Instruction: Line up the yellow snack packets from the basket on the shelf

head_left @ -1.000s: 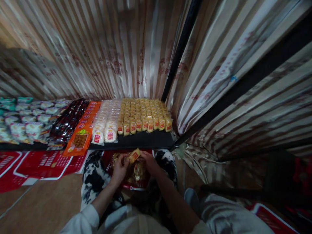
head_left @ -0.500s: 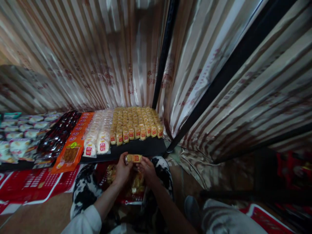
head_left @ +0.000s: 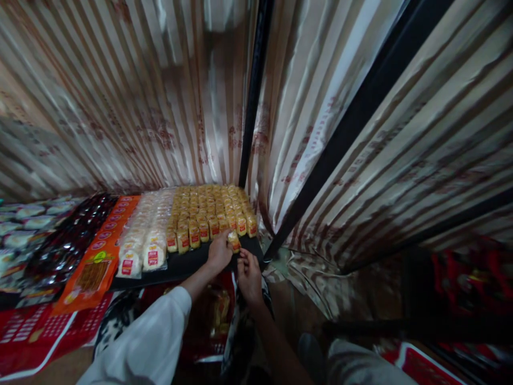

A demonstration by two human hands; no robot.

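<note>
1. Two bare hands meet at the front of a black shelf [head_left: 188, 261], where the left hand [head_left: 219, 252] pinches a small yellow packet [head_left: 234, 243] between thumb and fingers.
2. Half a second earlier, both hands hold the packet crosswise above the lap; now it is at the shelf, just in front of the yellow rows [head_left: 212, 207], red label toward the camera.
3. The right hand [head_left: 249, 277], fingers bent and close together, sits just below the packet; whether its fingertips touch it, one cannot tell.
4. The left sleeve [head_left: 150, 331] now reaches farther forward, beside a red bag [head_left: 228, 321] with golden packets dimly visible inside.
5. Left of the yellow rows, white packets [head_left: 149, 227], an orange bag [head_left: 96, 259] and dark packets [head_left: 72, 238] keep their earlier order.
</note>
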